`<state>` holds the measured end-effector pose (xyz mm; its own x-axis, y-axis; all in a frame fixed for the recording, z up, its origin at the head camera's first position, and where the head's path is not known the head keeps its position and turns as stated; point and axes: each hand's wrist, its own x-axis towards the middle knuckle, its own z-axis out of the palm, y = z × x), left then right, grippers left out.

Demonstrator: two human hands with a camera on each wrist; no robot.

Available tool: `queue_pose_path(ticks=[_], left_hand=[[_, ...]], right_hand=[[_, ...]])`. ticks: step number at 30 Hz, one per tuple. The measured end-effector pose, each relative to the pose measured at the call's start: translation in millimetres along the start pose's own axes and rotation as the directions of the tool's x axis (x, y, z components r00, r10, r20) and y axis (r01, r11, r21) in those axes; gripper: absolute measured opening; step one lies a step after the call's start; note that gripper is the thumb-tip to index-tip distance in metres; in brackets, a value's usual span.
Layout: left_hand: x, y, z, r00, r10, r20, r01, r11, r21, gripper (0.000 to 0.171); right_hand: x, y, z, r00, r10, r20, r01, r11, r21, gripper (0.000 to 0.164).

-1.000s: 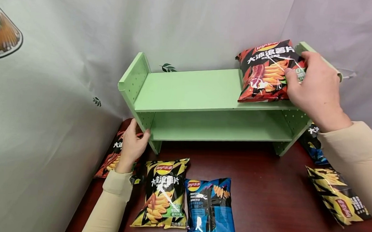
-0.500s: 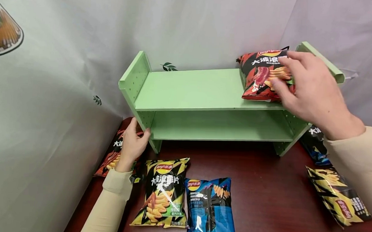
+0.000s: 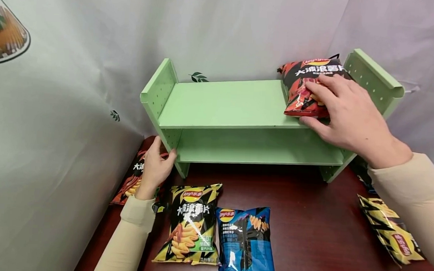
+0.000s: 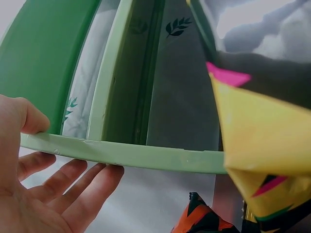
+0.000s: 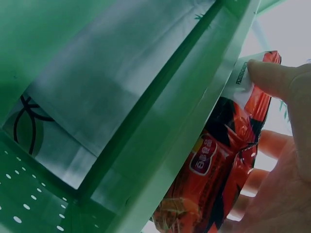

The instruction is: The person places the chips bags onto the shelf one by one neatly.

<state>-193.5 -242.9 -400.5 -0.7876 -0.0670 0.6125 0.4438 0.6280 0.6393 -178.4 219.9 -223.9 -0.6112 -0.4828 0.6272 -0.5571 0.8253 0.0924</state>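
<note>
A two-tier light-green shelf rack [image 3: 222,105] stands on the dark red table. My left hand [image 3: 156,165] grips its left side panel, thumb on one face and fingers on the other; the left wrist view shows the panel edge [image 4: 170,160] between them. On the right of the top tier leans a red and black chip bag [image 3: 293,80], front outward. My right hand [image 3: 356,117] rests on its lower right, fingers spread over the front and covering part of it. In the right wrist view my thumb touches the bottom end of the bag [image 5: 233,145].
Yellow-black [image 3: 191,227] and blue [image 3: 246,246] chip bags lie at the front. Another red bag [image 3: 129,184] lies beyond my left arm. To the right are a yellow bag [image 3: 391,230] and a dark bag mostly hidden by my right arm. A pale curtain [image 3: 243,31] hangs behind.
My right hand let go of the red chip bag, which settled back on the top tier, then came down and left onto its front. The left hand kept its grip on the rack.
</note>
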Motion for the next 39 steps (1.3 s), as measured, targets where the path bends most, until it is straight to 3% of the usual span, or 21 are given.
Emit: queue_pose_path(ticks=[6,14,30,34,39], left_hand=[[0.5,1.2,-0.3,1.000,-0.008,0.000,0.008,1.000,0.004,0.042],[-0.1,2.0,-0.4,1.000,-0.013,0.007,0.013,1.000,-0.004,0.042],[-0.5,3.1,0.0,1.000,-0.014,0.008,0.014,1.000,0.007,0.042],[-0.7,3.5,0.0,1.000,-0.016,0.004,0.016,1.000,0.012,0.042],[-0.7,3.0,0.3,1.000,-0.014,0.005,0.013,1.000,0.019,0.043]], right_hand=[[-3,5,1,1.000,-0.021,-0.011,0.021,1.000,-0.013,0.074],[-13,14,-3,0.999,0.042,0.011,-0.041,0.999,-0.033,0.074],[-21,14,-7,1.000,0.022,-0.018,-0.022,1.000,0.004,0.080],[-28,7,-11,0.999,-0.011,-0.053,0.012,1.000,0.024,0.076],[-43,-15,-17,0.979,-0.098,-0.177,0.104,0.994,0.022,0.069]])
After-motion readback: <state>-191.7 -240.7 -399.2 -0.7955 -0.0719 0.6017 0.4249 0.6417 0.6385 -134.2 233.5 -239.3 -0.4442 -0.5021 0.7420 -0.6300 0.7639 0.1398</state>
